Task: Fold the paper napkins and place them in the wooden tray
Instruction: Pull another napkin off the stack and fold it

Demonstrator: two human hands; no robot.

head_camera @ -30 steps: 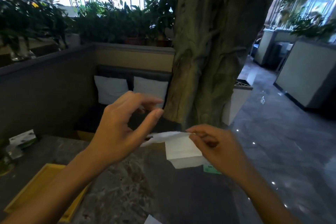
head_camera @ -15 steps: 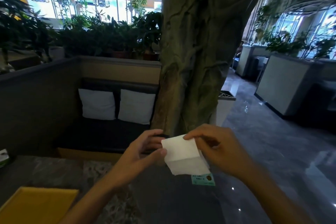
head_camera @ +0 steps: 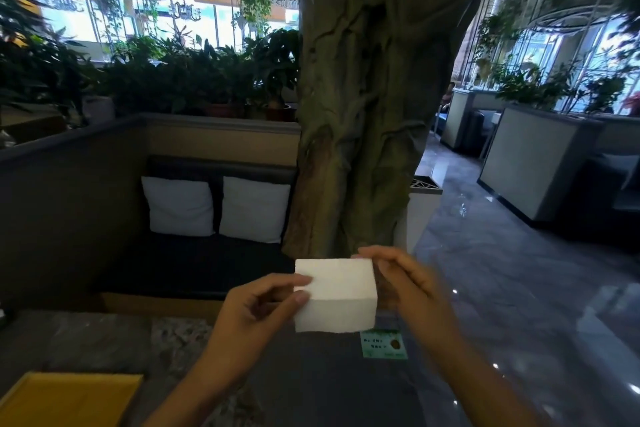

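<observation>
Above dark marble table (head_camera: 311,392), left hand (head_camera: 249,315) & right hand (head_camera: 412,284) pinch folded napkin (head_camera: 337,298).

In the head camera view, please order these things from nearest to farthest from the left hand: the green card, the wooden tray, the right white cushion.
From the left hand:
1. Green card: on the table, just right of the hand, below the napkin.
2. Wooden tray: at the lower left corner, on the table.
3. Right white cushion: on the bench, beyond the table.
</observation>
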